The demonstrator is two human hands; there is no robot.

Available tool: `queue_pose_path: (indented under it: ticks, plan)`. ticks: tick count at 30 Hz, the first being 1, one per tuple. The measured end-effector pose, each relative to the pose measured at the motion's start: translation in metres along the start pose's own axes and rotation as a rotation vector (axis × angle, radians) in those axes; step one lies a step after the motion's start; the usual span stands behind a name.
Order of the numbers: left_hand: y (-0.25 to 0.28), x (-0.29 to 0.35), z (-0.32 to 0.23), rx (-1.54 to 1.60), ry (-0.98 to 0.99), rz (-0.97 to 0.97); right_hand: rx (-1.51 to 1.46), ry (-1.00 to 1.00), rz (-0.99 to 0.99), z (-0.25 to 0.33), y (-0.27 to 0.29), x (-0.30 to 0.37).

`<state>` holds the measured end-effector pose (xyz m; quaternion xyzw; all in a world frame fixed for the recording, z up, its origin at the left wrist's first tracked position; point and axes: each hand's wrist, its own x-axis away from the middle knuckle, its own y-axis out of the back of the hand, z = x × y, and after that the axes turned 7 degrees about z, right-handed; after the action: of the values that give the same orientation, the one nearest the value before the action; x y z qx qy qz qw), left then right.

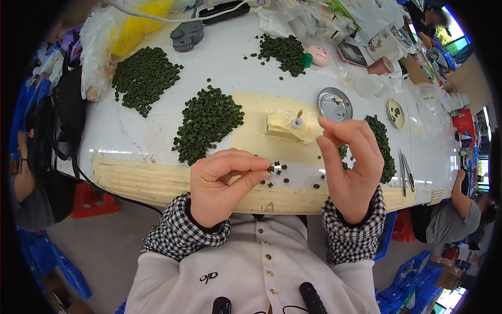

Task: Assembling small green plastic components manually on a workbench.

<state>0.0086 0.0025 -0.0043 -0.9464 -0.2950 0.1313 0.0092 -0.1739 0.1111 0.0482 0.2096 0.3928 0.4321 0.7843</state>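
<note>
Near the table's front edge, my left hand (219, 183) pinches a small dark green plastic piece (271, 169) between thumb and fingertips. Several loose pieces of the same kind (286, 180) lie just beyond those fingertips. To the right, my right hand (353, 167) is raised with its fingers curved and a gap between thumb and index tips; nothing shows between them. Its fingertips are closest to a tape-wrapped, cream-coloured block (285, 127) carrying a short upright peg (299, 116). A large heap of green pieces (206, 125) sits beyond my left hand.
More green heaps lie at the far left (144, 78), far middle (282, 52) and right (383, 149). A round metal dish (334, 104), a small round dish (396, 114) and tweezers (402, 172) stand to the right. Plastic bags (97, 52) crowd the left; other people sit both sides.
</note>
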Motion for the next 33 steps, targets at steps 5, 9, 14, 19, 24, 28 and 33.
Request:
queue_pose_path:
  ticks: [5, 9, 14, 19, 24, 28, 33]
  plan:
    - [0.000, -0.001, -0.001, 0.023, 0.004, 0.010, 0.193, 0.034, 0.085, -0.016, -0.004, -0.025]
    - [-0.001, -0.001, -0.001, 0.062, 0.022, -0.003, 0.164, 0.029, 0.083, -0.020, -0.013, -0.027]
    - [0.000, 0.000, -0.001, 0.036, 0.013, 0.013, 0.174, 0.069, 0.056, -0.020, -0.008, -0.024]
    - [0.001, 0.000, -0.001, 0.041, 0.005, 0.018, 0.201, 0.072, 0.024, -0.011, -0.005, -0.025]
    - [0.000, -0.001, -0.001, 0.036, 0.004, 0.021, 0.180, 0.102, 0.084, -0.023, -0.016, -0.028]
    - [0.000, -0.001, 0.000, 0.015, -0.003, 0.014, 0.139, 0.125, -0.044, -0.011, -0.006, -0.027]
    - [0.000, -0.001, 0.000, -0.019, 0.000, 0.011, -0.196, 0.197, 0.019, 0.006, 0.005, -0.021]
